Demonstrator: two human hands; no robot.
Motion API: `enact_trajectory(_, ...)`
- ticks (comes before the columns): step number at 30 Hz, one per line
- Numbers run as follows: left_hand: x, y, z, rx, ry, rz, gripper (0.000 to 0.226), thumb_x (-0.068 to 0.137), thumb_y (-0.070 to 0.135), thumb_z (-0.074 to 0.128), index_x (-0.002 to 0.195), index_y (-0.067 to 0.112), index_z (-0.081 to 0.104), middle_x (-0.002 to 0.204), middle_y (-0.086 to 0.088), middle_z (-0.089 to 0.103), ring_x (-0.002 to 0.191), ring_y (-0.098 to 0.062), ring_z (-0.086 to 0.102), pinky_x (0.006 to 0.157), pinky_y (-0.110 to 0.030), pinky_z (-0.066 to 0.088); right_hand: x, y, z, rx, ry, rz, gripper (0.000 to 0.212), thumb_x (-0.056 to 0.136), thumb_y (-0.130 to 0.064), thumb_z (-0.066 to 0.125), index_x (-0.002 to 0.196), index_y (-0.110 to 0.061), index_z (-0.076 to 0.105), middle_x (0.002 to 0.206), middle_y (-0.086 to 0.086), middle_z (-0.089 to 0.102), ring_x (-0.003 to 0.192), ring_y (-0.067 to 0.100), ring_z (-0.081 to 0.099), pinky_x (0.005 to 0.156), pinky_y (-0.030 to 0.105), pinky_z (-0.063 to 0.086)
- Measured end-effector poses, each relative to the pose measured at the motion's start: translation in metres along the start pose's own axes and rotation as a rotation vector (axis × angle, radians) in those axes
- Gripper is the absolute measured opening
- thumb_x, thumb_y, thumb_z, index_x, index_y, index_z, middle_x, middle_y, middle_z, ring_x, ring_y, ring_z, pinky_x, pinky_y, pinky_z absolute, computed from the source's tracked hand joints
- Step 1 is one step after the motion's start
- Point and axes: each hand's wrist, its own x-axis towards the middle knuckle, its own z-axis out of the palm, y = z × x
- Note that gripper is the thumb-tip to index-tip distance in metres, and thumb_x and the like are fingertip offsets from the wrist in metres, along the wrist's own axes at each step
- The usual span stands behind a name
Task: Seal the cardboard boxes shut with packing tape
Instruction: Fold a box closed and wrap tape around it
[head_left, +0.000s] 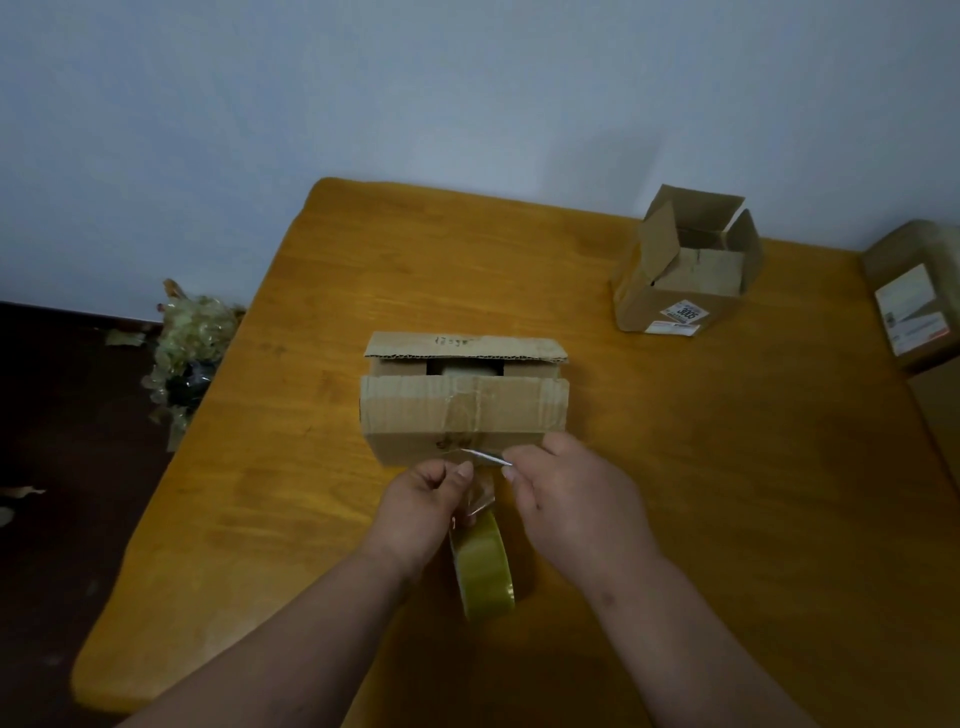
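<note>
A brown box (464, 400) is set near the middle of a yellow wooden table (311, 519). Its two long top flaps are not closed all the way, and a gap is left between them. Something pale can be seen through the gap, but what it is cannot be told. Some shiny tape is stuck over the near flap and down the front of the box.

A strip of clear tape (480, 462) is stretched between the two hands, right at the front of the box. One end of the strip is pinched by the curled fingers and thumb of the left hand (431, 499). The other end is pinched by the fingertips of the right hand (566, 493), whose fingers are bent too.

A roll of tape (485, 566) is seen below the hands, between the wrists, hanging from the strip on its edge. Whether the table is touched by it cannot be told.

A second box (685, 270) is set far off to the right, with its flaps standing open. A third box (914, 296) with a white label is seen at the right edge of the table.

A pile of crumpled tape scraps (187, 353) is left on the dark floor, beside the left side of the table.
</note>
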Motion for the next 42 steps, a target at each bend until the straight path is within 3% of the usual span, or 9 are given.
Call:
enact_trajectory(4,-0.002,0.002,0.000,-0.008,-0.013,0.021,0.032,0.098,0.021,0.057,0.084,-0.008,0.062,0.067,-0.008,0.060,0.058,-0.012,0.053,0.055,-0.016,0.044,0.010,-0.006,-0.003,-0.025,-0.055,0.044,0.020,0.099,-0.029,0.049,0.104,-0.023,0.067,0.085,-0.004,0.050,0.069,0.016,0.048,0.052,0.029,0.042)
enact_trajectory(9,-0.002,0.004,0.001,-0.031,-0.011,0.012,0.028,0.098,0.018,0.056,0.080,-0.001,0.065,0.069,-0.005,0.063,0.058,-0.013,0.052,0.055,-0.017,0.044,0.018,-0.011,-0.009,-0.089,-0.130,0.097,0.022,0.099,-0.022,0.048,0.078,-0.025,0.053,0.073,-0.007,0.033,0.063,0.013,0.037,0.046,0.027,0.018)
enact_trajectory(17,0.005,0.012,-0.008,0.065,0.020,-0.057,0.023,0.090,0.012,0.065,0.068,0.011,0.070,0.080,0.000,0.073,0.068,-0.014,0.061,0.053,-0.022,0.047,0.027,0.000,-0.026,-0.188,-0.237,0.092,0.018,0.096,-0.016,0.053,0.084,-0.024,0.064,0.076,-0.007,0.043,0.064,0.009,0.043,0.046,0.025,0.024)
enact_trajectory(20,0.008,0.014,-0.008,0.089,-0.001,-0.069,0.028,0.086,0.007,0.067,0.059,0.010,0.066,0.099,-0.002,0.070,0.069,-0.023,0.059,0.053,-0.026,0.042,0.033,0.002,-0.033,-0.219,-0.273,0.111,0.019,0.093,-0.013,0.052,0.077,-0.021,0.058,0.078,-0.005,0.047,0.065,0.011,0.047,0.048,0.025,0.031)
enact_trajectory(24,0.010,0.013,-0.016,0.079,0.007,-0.089,0.021,0.085,0.008,0.070,0.065,0.002,0.068,0.122,0.016,0.056,0.079,-0.011,0.062,0.044,-0.019,0.044,0.034,0.016,-0.047,-0.327,-0.283,0.131,0.021,0.092,-0.011,0.048,0.076,-0.023,0.052,0.076,-0.004,0.043,0.062,0.013,0.044,0.048,0.026,0.030)
enact_trajectory(29,0.009,0.008,-0.018,0.014,-0.018,-0.120,0.018,0.089,0.004,0.066,0.086,-0.013,0.069,0.098,-0.008,0.071,0.060,-0.024,0.056,0.046,-0.022,0.044,0.026,0.042,-0.028,-0.147,-0.331,0.208,0.021,0.100,-0.026,0.042,0.089,-0.027,0.060,0.081,-0.006,0.058,0.073,0.014,0.056,0.062,0.031,0.048)
enact_trajectory(36,0.008,0.000,-0.020,-0.034,-0.069,-0.105,0.021,0.093,0.012,0.063,0.090,-0.008,0.070,0.099,-0.020,0.072,0.066,-0.015,0.064,0.055,-0.023,0.053,-0.004,0.056,0.063,0.089,-0.587,0.447,0.014,0.100,-0.032,0.041,0.100,-0.029,0.055,0.108,0.002,0.067,0.103,0.027,0.061,0.086,0.033,0.045)
enact_trajectory(40,0.008,-0.004,-0.021,-0.053,-0.059,-0.096,0.019,0.092,0.017,0.065,0.088,0.000,0.072,0.093,-0.015,0.075,0.069,-0.015,0.064,0.069,-0.026,0.050,-0.020,0.046,0.085,0.011,-0.422,0.472,0.036,0.097,-0.047,0.045,0.131,-0.035,0.054,0.134,-0.006,0.048,0.128,0.023,0.039,0.105,0.039,0.032)
enact_trajectory(42,0.007,-0.005,-0.022,-0.062,-0.041,-0.101,0.017,0.092,0.017,0.064,0.086,0.003,0.072,0.077,-0.007,0.074,0.059,-0.007,0.062,0.059,-0.014,0.046,-0.018,0.034,0.077,0.300,-0.263,0.520,0.030,0.096,-0.046,0.051,0.123,-0.036,0.060,0.125,-0.011,0.051,0.125,0.018,0.044,0.102,0.035,0.040)
